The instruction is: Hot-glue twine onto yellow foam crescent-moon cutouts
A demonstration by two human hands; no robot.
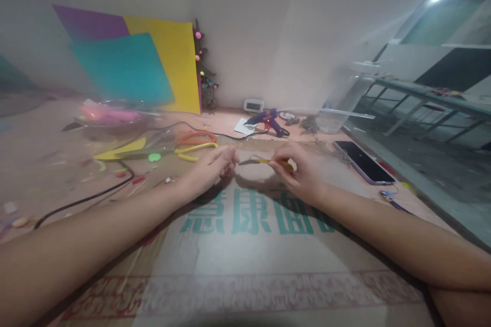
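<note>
In the middle of the head view, my right hand [295, 169] is closed around a small yellow-handled tool [263, 161]. Its thin greyish end points left, towards my other hand; blur hides its exact kind. My left hand [221, 163] has its fingers curled and pressed together near that end, and whatever they may pinch is hidden. Both hands are above a pale sheet [245, 250] printed with green characters and a red border. Just beyond my left hand lie large scissors [197, 145] with orange and yellow handles.
A dark glue gun [269, 122] with a cord rests at the back, near a small white digital clock [253, 106]. A phone [362, 162] lies at right. Coloured sheets [126, 69] lean on the wall. Plastic-wrapped pink items [109, 114] and scraps are at left.
</note>
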